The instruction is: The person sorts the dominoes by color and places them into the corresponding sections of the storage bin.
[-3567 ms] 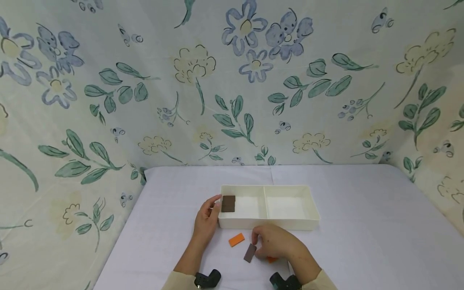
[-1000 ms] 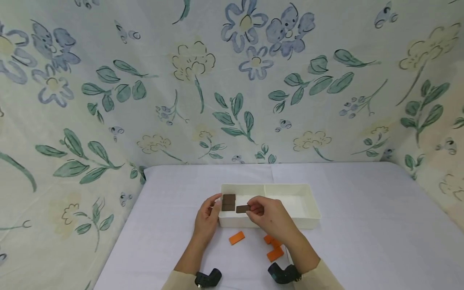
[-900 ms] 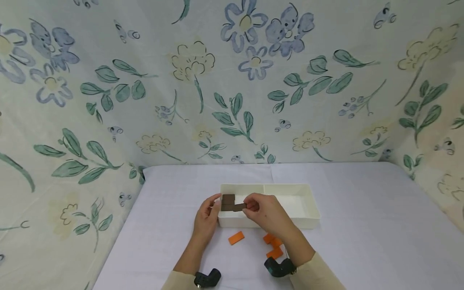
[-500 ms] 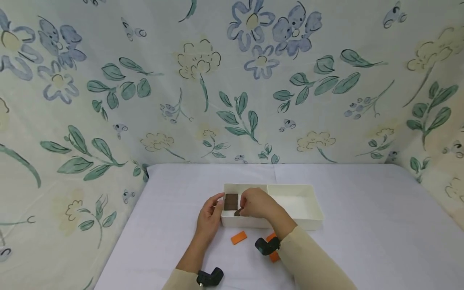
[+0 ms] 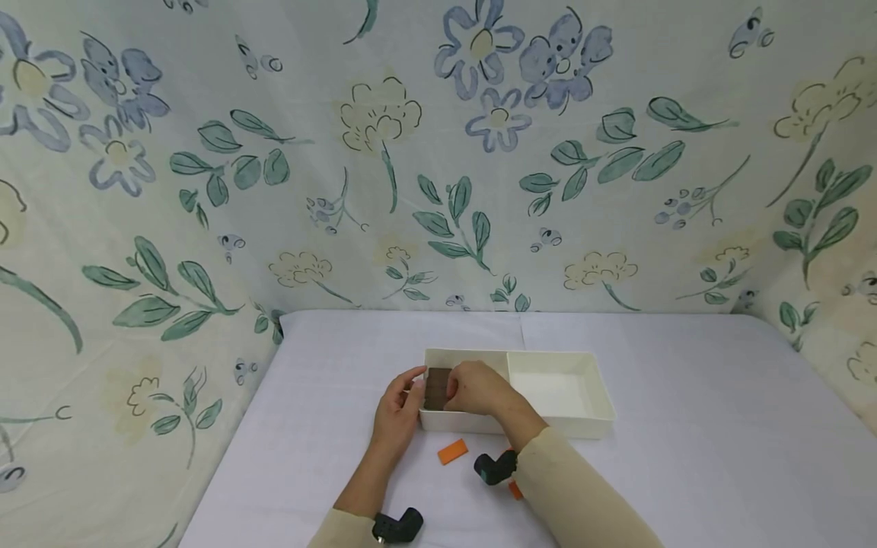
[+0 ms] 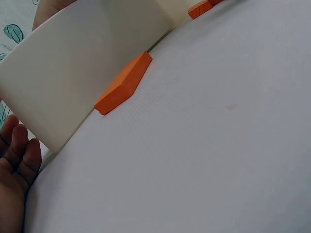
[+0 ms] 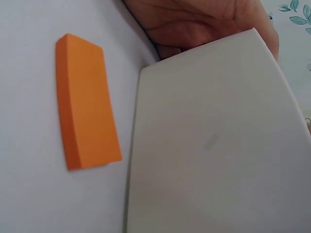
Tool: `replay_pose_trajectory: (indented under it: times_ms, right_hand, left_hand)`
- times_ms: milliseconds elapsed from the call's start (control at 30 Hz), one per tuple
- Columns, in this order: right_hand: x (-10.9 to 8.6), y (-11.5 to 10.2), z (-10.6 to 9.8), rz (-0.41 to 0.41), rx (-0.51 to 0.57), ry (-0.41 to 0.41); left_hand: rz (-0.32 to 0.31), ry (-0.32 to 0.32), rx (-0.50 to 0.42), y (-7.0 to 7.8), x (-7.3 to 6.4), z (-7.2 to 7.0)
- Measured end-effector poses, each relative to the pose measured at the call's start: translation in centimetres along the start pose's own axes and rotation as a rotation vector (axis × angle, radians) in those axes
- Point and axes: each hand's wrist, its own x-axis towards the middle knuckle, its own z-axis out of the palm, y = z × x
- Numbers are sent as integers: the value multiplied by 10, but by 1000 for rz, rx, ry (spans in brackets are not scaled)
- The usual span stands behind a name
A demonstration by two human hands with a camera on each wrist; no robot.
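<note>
In the head view, a white two-compartment box (image 5: 466, 423) lies on the cloth-covered table. Several flat brown blocks (image 5: 437, 384) form a column against the left wall of its left compartment. My right hand (image 5: 483, 392) reaches over the front wall, curled fingers pinching the nearest brown block at the front of that column; the fingers partly hide it. Loosely bent, my left hand (image 5: 397, 415) rests against the box's left end, fingertips at the rim. The left wrist view shows its fingers (image 6: 19, 148) beside the box corner.
An orange block (image 5: 452, 451) lies in front of the box, close to its front wall in the right wrist view. Further orange blocks (image 5: 515, 491) sit partly hidden under my right forearm. A thin divider separates the two compartments. Floral cloth hangs behind the table.
My right hand has carried a brown block from the table into the left compartment, then moved left and turned it in line with the others. The left hand has stayed at the box's end.
</note>
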Motion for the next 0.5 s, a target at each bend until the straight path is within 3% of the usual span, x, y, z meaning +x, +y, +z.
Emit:
replay_pose_trajectory:
  times_ms: [100,367,500]
  right_hand:
    - [2,0,2,10,-9,2]
    - [4,-1,3,39,-39,2]
    - [4,-1,3,37,-30,10]
  left_hand:
    - [-7,7,12,-2,1,0]
    - [-32,5,33,-30,13,3]
    - [-23,3,25,-34,15,3]
